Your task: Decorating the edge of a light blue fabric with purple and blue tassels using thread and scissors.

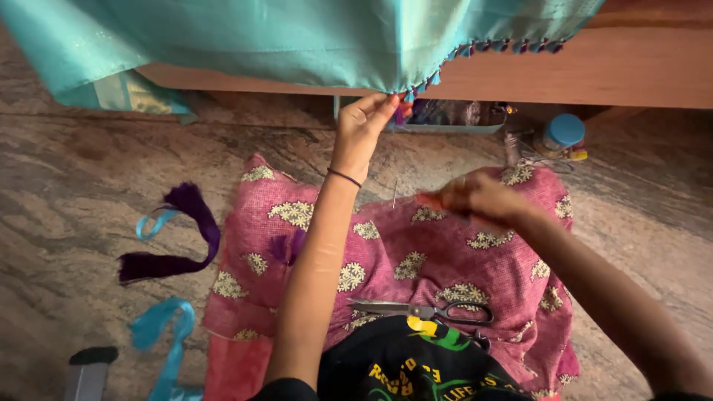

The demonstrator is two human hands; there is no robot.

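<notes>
Single head-worn view, looking steeply down and forward, close over the lap (pixel 416 252) toward the floor (pixel 89 171).

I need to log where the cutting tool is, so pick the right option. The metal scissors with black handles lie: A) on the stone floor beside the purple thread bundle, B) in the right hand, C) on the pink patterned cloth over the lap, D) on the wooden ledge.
C: the metal scissors with black handles rest flat on the pink patterned cloth, away from both hands.
</notes>
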